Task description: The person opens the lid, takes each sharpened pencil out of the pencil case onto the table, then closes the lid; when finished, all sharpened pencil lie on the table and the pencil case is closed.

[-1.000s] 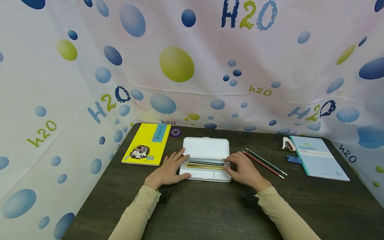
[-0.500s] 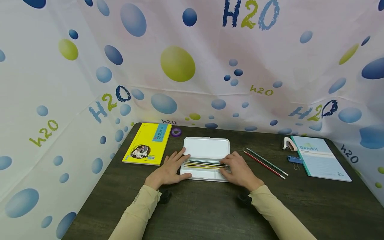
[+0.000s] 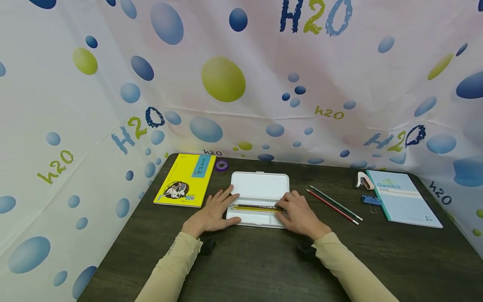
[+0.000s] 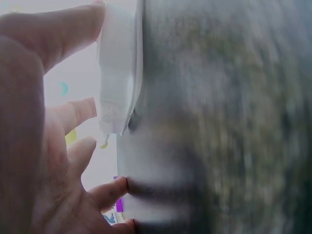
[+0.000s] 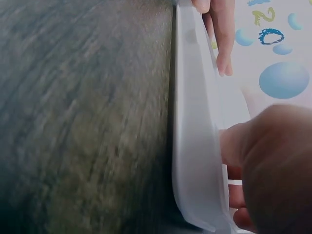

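A white pencil case lies with its lid raised in the middle of the table. Several pencils lie lengthwise in its tray. My left hand has its fingers spread, the thumb and index finger on the case's left end. In the left wrist view, the thumb touches the case's side wall, while other fingertips meet the tabletop. At the right end, my right hand pinches the pencils between thumb and curled fingers, covering their ends. The right wrist view shows that thumb reaching over the case's front wall.
A red pencil and a green pencil lie right of the case. Farther right are a blue binder clip, a pale hole-punch-like object and a notebook. A yellow book and purple tape roll sit left.
My right hand has moved left from the case's right edge onto the pencil ends. The pencils now lie in a tighter bundle. My left hand has stayed in place.
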`<state>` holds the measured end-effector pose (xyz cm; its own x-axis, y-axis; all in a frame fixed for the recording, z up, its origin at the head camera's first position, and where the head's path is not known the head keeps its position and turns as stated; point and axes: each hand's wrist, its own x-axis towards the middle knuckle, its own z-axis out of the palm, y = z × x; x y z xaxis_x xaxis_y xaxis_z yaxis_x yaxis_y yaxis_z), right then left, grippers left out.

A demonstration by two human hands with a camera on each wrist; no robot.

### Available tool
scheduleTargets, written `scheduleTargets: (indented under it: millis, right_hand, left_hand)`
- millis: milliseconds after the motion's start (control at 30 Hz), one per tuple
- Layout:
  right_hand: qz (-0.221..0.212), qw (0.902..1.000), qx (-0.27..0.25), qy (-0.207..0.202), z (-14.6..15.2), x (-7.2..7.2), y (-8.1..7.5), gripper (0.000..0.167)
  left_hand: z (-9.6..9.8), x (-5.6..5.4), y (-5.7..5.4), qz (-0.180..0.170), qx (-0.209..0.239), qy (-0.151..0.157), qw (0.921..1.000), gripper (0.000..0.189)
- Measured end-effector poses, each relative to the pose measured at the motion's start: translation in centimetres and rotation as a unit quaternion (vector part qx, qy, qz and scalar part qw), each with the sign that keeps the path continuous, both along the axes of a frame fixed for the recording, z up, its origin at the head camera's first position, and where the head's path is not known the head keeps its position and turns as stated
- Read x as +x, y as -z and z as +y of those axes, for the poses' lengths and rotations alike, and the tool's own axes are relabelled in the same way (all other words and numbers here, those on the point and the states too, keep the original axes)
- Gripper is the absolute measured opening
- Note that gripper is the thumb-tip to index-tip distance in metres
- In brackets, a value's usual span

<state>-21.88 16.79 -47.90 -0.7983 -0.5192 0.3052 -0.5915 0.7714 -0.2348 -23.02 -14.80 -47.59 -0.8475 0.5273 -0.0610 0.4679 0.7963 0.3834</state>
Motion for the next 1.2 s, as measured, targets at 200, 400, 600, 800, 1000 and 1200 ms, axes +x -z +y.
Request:
scheduleTargets:
  millis: [200, 400, 600, 800, 1000, 1200]
  right_hand:
    - [-0.014, 0.9988, -0.046, -0.006, 0.4, 0.0, 0.2, 0.014]
    - [-0.022, 0.9976, -0.063, -0.015, 0.4, -0.1, 0.1, 0.013]
    - [-0.062, 0.9958, -0.066, -0.018, 0.5, -0.2, -0.2, 0.013]
    - [-0.083, 0.9939, -0.07, -0.02, 0.6, -0.2, -0.4, 0.012]
    - [-0.057, 0.9948, -0.078, -0.032, 0.9, -0.2, -0.1, 0.013]
    - [-0.024, 0.9935, -0.104, -0.039, 1.7, 0.0, 0.2, 0.015]
  left_hand:
    - [0.0, 0.0, 0.0, 0.002, 0.001, 0.004, 1.0, 0.083]
    - [-0.1, 0.0, -0.1, 0.008, 0.002, 0.005, 1.0, 0.082]
    - [0.0, 0.1, -0.3, 0.001, -0.001, 0.006, 1.0, 0.082]
    - [0.1, 0.1, -0.2, 0.001, 0.0, 0.008, 1.0, 0.082]
    - [0.1, 0.0, 0.0, 0.004, 0.005, 0.012, 0.9999, 0.082]
    - [-0.1, 0.0, 0.1, 0.005, 0.011, 0.008, 0.9999, 0.082]
